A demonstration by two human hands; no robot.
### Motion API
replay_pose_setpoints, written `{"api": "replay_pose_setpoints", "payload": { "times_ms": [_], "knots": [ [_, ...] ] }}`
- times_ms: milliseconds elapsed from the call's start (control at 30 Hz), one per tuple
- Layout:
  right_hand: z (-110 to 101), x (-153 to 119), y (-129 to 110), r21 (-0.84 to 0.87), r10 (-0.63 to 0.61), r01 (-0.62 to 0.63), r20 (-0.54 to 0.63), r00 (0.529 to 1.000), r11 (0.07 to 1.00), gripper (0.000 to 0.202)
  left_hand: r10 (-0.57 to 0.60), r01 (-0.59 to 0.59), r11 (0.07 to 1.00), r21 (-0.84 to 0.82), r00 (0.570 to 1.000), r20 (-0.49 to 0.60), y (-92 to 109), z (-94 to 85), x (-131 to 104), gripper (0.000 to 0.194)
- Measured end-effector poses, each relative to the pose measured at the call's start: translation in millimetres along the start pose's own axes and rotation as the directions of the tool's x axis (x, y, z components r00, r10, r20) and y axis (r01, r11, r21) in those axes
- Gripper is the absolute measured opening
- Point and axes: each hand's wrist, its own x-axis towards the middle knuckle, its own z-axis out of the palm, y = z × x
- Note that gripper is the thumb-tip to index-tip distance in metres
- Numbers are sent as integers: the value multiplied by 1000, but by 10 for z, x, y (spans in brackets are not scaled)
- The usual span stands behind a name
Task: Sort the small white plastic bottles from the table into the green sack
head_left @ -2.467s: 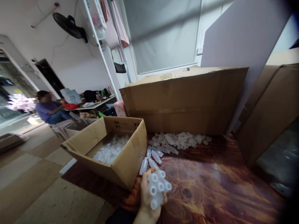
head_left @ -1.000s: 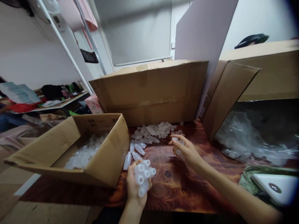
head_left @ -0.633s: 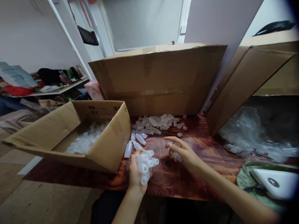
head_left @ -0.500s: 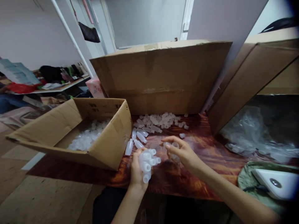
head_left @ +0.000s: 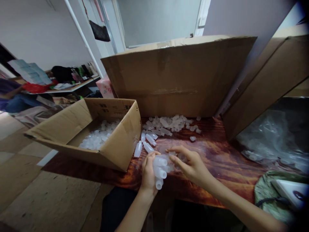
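Note:
In the head view, my left hand is wrapped round a bunch of small translucent plastic bottles, their open necks facing right and toward me. Close beside their necks is my right hand, thumb and forefinger pinching a small translucent cap. More caps appear tucked in its palm, partly hidden by the fingers. Whether the pinched cap touches a neck I cannot tell. Several loose bottles lie on the table beyond my left hand. Behind them spreads a pile of caps.
An open cardboard box at left holds many translucent pieces. A large carton stands at the table's back. Clear plastic bags lie in another carton at right, near a white device on green cloth. A person sits far left.
My right hand and the bunch of bottles have come together, the pinched cap now right at the necks. The bunch has turned slightly, and the whole view has shifted a little.

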Motion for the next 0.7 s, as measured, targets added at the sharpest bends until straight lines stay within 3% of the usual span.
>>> {"api": "replay_pose_setpoints", "payload": {
  "times_ms": [100,267,367,567,633,700],
  "knots": [
    [-17,-18,17,-68,-28,27,-3,1000,997,21,63,-63,998,26,998,14,-14,5,-11,24],
    [-72,-36,-4,-176,-145,171,153,978,969,17,-69,69,998,-9,997,31,25,-1,-18,28],
    [-134,-34,-34,-286,-227,285,220,949,915,18,-88,88,996,-1,996,31,38,-18,-5,29],
    [-198,-38,-20,-503,-343,495,369,864,708,25,122,-128,981,143,991,52,-10,-65,4,25],
    [-194,-52,-2,-504,-336,482,356,872,716,24,142,-149,973,175,988,53,-10,-67,-4,24],
    [-185,-70,10,-469,-289,409,309,906,783,19,153,-161,964,209,987,56,2,-64,-14,24]
  ]
}}
